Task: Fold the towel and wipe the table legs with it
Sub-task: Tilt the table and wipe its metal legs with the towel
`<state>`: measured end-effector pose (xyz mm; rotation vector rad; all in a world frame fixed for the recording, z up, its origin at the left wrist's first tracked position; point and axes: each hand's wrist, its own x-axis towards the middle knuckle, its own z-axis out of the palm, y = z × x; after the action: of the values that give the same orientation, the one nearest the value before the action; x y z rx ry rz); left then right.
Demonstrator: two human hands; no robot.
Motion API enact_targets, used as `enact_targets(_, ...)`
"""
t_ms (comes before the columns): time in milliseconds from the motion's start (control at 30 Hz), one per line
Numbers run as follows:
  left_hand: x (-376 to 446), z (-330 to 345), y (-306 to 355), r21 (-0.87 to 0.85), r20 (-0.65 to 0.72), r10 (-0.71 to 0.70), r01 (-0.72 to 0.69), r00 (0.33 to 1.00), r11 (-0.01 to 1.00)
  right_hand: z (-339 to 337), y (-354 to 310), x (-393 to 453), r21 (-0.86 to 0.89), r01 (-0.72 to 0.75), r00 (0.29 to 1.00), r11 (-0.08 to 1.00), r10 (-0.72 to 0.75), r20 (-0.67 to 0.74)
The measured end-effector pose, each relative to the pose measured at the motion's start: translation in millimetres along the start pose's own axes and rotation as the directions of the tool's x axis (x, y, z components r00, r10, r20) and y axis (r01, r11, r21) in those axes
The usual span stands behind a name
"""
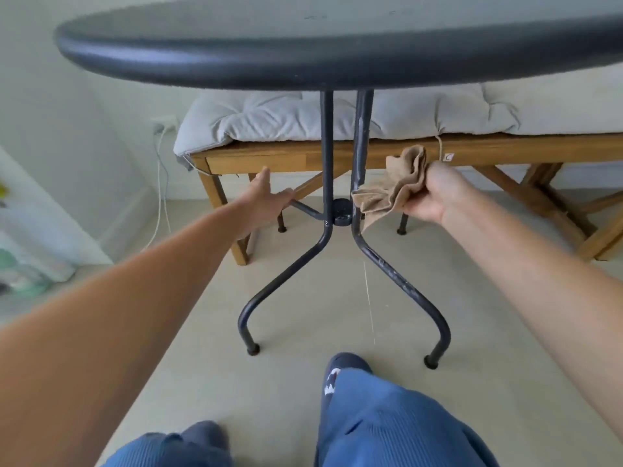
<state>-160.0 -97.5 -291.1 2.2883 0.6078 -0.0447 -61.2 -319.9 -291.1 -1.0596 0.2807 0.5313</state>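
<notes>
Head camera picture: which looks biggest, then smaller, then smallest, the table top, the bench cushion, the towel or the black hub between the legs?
1. table top, though it is nearest
2. bench cushion
3. towel
4. black hub

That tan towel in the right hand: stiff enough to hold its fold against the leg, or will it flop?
Likely floppy: the towel bunches in loose pleats and its free corner droops below the right hand. Probably light, held by the fingers alone. It should wrap round the table leg easily.
</notes>
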Motion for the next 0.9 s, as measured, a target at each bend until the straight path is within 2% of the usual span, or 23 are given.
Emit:
enact_targets(167,17.0,-5.4,62.9,-0.027,-0.142,0.056,-0.060,0.988,0.998,0.0,-15.9,-4.4,0.386,-0.014,0.987,0.922,-0.048,0.152)
enact_targets(367,33.5,11.1,118.0,-0.134,-0.261,0.100,-0.139,0.960,0.981,-1.8,-21.3,0.2,0.546,-0.005,0.929,0.838,-0.198,0.312)
enact_targets(467,40.9,18.0,123.3,-0.157,-0.316,0.130,-0.187,0.940,0.970,-6.9,-17.4,8.8,0.478,0.048,0.913,0.877,-0.233,0.335)
enact_targets(567,48.3,16.4,123.6,-0.220,-0.373,0.104,-0.197,0.922,0.955,-8.4,-9.4,22.5,0.296,0.210,0.909,0.932,-0.298,0.292)
enact_targets(667,62.2,9.2,125.6,-0.303,-0.386,0.094,-0.222,0.918,0.927,0.0,-11.7,35.2,0.119,0.426,0.875,0.897,-0.442,0.197)
enact_targets(733,72.4,1.2,125.1,-0.307,-0.422,0.111,-0.258,0.900,0.916,19.0,-24.5,43.7,-0.039,0.590,0.797,0.806,-0.575,0.184)
enact_targets(767,78.7,-1.0,124.4,-0.296,-0.436,0.127,-0.276,0.891,0.915,35.1,-32.7,50.7,-0.131,0.681,0.731,0.720,-0.657,0.186)
enact_targets(833,80.6,-7.7,119.7,-0.276,-0.464,0.150,-0.303,0.873,0.912,74.0,-47.0,53.6,-0.337,0.836,0.521,0.433,-0.819,0.239)
enact_targets(867,84.7,-8.7,117.1,-0.263,-0.452,0.158,-0.301,0.878,0.917,90.5,-49.1,61.2,-0.419,0.853,0.436,0.312,-0.866,0.244)
enact_targets(900,88.6,-9.5,115.4,-0.247,-0.427,0.164,-0.289,0.889,0.925,101.9,-46.8,70.2,-0.489,0.835,0.400,0.253,-0.889,0.224)
